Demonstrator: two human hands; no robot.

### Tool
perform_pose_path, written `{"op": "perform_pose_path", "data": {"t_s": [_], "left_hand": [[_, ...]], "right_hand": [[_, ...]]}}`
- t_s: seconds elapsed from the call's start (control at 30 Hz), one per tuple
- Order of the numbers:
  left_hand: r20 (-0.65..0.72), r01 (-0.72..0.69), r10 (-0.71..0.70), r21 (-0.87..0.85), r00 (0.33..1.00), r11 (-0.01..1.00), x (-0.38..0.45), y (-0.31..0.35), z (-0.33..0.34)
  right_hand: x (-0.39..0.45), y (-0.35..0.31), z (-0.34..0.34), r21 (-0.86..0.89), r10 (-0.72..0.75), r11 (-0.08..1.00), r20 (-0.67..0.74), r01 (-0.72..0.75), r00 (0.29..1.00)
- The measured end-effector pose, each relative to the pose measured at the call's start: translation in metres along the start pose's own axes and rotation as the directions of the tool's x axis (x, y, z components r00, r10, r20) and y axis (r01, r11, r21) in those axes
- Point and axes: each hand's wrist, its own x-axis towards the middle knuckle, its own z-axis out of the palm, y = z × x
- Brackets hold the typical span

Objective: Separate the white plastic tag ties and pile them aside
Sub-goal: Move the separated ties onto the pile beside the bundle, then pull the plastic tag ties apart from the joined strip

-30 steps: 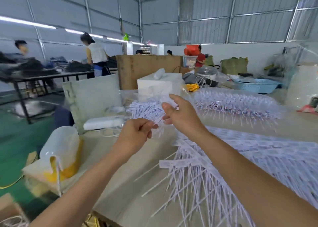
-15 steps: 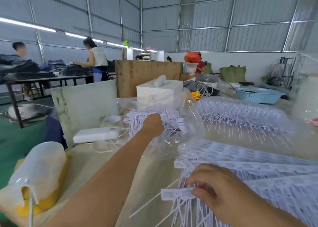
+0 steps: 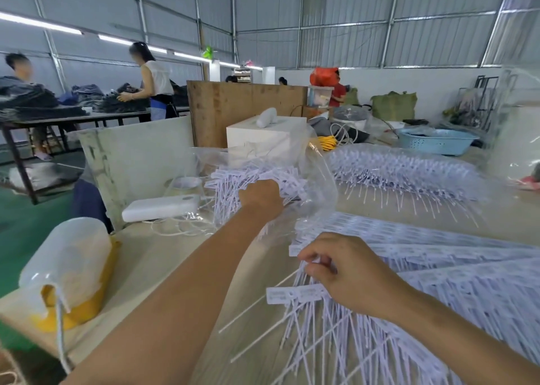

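Left hand (image 3: 261,194), frame centre, fist on the separated pile (image 3: 230,180). Right hand (image 3: 349,270) pinches a tag strip (image 3: 295,293) lower right; peel it slowly so tails don't tangle.

Grey corrugated metal walls (image 3: 344,25) on steel framing enclose a large hall, lit by long fluorescent tube lights (image 3: 38,24) along the left side. The floor is green (image 3: 26,230). A dark metal-legged work table (image 3: 87,119) carries stacked dark garments, and a brown plywood panel (image 3: 245,104) stands upright mid-room before a low white rear wall (image 3: 438,84).
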Motion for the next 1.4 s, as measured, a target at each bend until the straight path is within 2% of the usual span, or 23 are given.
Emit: {"op": "perform_pose_path", "data": {"t_s": [0.07, 0.13, 0.2, 0.27, 0.33, 0.43, 0.5, 0.6, 0.67, 0.7, 0.8, 0.87, 0.93, 1.0, 1.13, 1.2, 1.3, 1.4], "left_hand": [[-0.040, -0.020, 0.024, 0.079, 0.999, 0.997, -0.016, 0.003, -0.016], [-0.162, -0.091, 0.107, 0.098, 0.981, 0.991, -0.040, 0.008, -0.034], [-0.270, -0.254, 0.235, -0.038, 0.934, 0.966, -0.074, 0.014, -0.042], [-0.199, -0.440, 0.398, -0.249, 0.895, 0.863, -0.112, 0.019, -0.043], [-0.029, -0.557, 0.579, -0.319, 0.815, 0.767, -0.143, 0.026, -0.037], [0.121, -0.682, 0.718, -0.236, 0.686, 0.692, -0.156, 0.040, -0.019], [0.162, -0.712, 0.733, -0.172, 0.661, 0.680, -0.157, 0.049, -0.012], [0.156, -0.739, 0.737, -0.054, 0.657, 0.671, -0.157, 0.059, -0.009], [0.164, -0.750, 0.741, -0.012, 0.651, 0.661, -0.157, 0.065, -0.013], [0.173, -0.755, 0.744, -0.004, 0.646, 0.656, -0.156, 0.067, -0.018], [0.159, -0.761, 0.762, -0.083, 0.628, 0.644, -0.149, 0.079, -0.040], [0.107, -0.732, 0.776, -0.273, 0.622, 0.624, -0.146, 0.091, -0.057], [0.047, -0.711, 0.785, -0.394, 0.618, 0.583, -0.145, 0.108, -0.067], [0.019, -0.693, 0.776, -0.436, 0.630, 0.574, -0.145, 0.127, -0.067], [-0.018, -0.653, 0.736, -0.475, 0.677, 0.590, -0.144, 0.157, -0.053], [-0.025, -0.607, 0.713, -0.547, 0.700, 0.577, -0.143, 0.165, -0.048], [0.007, -0.489, 0.683, -0.693, 0.730, 0.530, -0.140, 0.172, -0.041], [0.085, -0.323, 0.628, -0.800, 0.773, 0.506, -0.138, 0.175, -0.035]], "right_hand": [[-0.004, -0.002, -0.005, -0.001, 0.013, 1.000, -0.008, -0.013, 1.000], [-0.014, 0.002, -0.017, -0.043, 0.056, 0.997, -0.034, -0.057, 0.998], [-0.030, 0.011, -0.033, -0.085, 0.131, 0.987, -0.052, -0.135, 0.990], [-0.049, 0.021, -0.047, -0.097, 0.231, 0.967, -0.052, -0.235, 0.972], [-0.068, 0.027, -0.057, -0.092, 0.326, 0.940, -0.036, -0.328, 0.945], [-0.092, 0.022, -0.061, -0.003, 0.399, 0.917, 0.040, -0.399, 0.916], [-0.104, 0.015, -0.057, 0.028, 0.406, 0.912, 0.089, -0.409, 0.910], [-0.116, 0.008, -0.045, -0.055, 0.422, 0.907, 0.104, -0.418, 0.901], [-0.119, 0.007, -0.042, -0.071, 0.416, 0.909, 0.076, -0.411, 0.906], [-0.120, 0.007, -0.044, -0.015, 0.418, 0.908, 0.055, -0.418, 0.907], [-0.125, 0.009, -0.068, 0.285, 0.447, 0.860, -0.022, -0.423, 0.894], [-0.128, 0.013, -0.092, 0.561, 0.487, 0.723, 0.001, -0.404, 0.874], [-0.130, 0.018, -0.115, 0.692, 0.526, 0.607, 0.017, -0.389, 0.850], [-0.130, 0.024, -0.133, 0.666, 0.548, 0.630, -0.018, -0.399, 0.836], [-0.130, 0.034, -0.148, 0.424, 0.473, 0.825, -0.153, -0.375, 0.867], [-0.131, 0.041, -0.149, 0.352, 0.440, 0.863, -0.173, -0.362, 0.881], [-0.129, 0.055, -0.143, 0.237, 0.378, 0.917, -0.266, -0.320, 0.887], [-0.129, 0.062, -0.129, 0.042, 0.226, 0.972, -0.441, -0.232, 0.868]]}}
